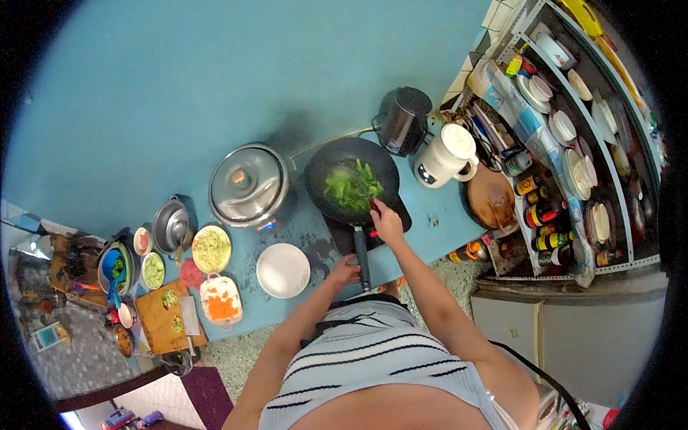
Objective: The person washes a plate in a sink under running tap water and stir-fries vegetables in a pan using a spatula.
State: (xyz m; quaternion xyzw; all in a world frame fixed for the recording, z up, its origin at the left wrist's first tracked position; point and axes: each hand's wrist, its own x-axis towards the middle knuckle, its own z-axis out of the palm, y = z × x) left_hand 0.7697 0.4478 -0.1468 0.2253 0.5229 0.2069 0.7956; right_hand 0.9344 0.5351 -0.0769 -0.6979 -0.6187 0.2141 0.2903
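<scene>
My right hand (387,222) is closed around a thin, dark spatula (368,190), whose head is buried in chopped green vegetables (351,185). These greens lie in a black wok (322,161), with a wisp of steam over them. The wok rests on a dark cooktop (401,215), its long black handle (362,258) pointing towards my body. Just left of that handle is my left hand (345,272), fingers loosely apart and not wrapped around it; whether the fingertips touch it is unclear. A white plate (283,270) lies left of my left hand.
Left of the wok stands a lidded steel pot (247,186). Farther left are a bowl of pale green pieces (211,249), a dish of chopped carrot (221,304) and a cutting board (154,315) with a knife. Right of the wok are a dark kettle (405,122), a white jug (446,158) and shelves.
</scene>
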